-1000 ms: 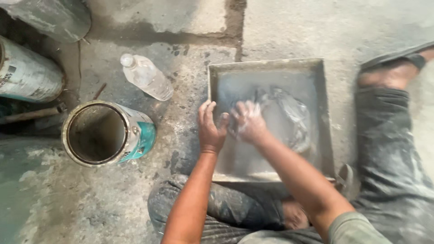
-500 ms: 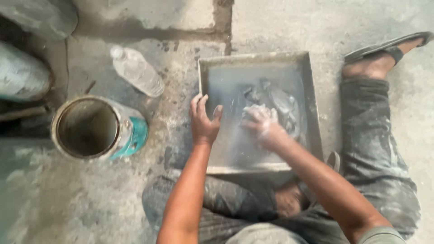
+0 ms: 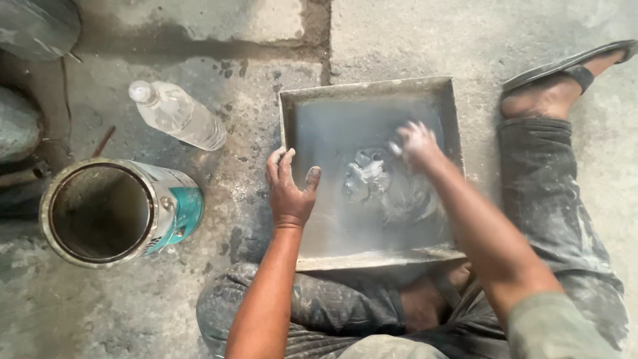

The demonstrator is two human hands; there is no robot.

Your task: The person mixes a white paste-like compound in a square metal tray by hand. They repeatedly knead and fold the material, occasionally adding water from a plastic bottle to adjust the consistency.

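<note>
I looked down at a square metal tray (image 3: 319,113) lying on the concrete floor (image 3: 531,26) in front of crossed legs. My left hand (image 3: 289,189) gripped its left rim, thumb inside. My right hand (image 3: 417,143), blurred and dusted white, pressed into grey paste (image 3: 372,179) at the tray's middle; its grip I couldn't tell. An open tin can (image 3: 119,209) and a plastic bottle (image 3: 176,114) lay to the left
</note>
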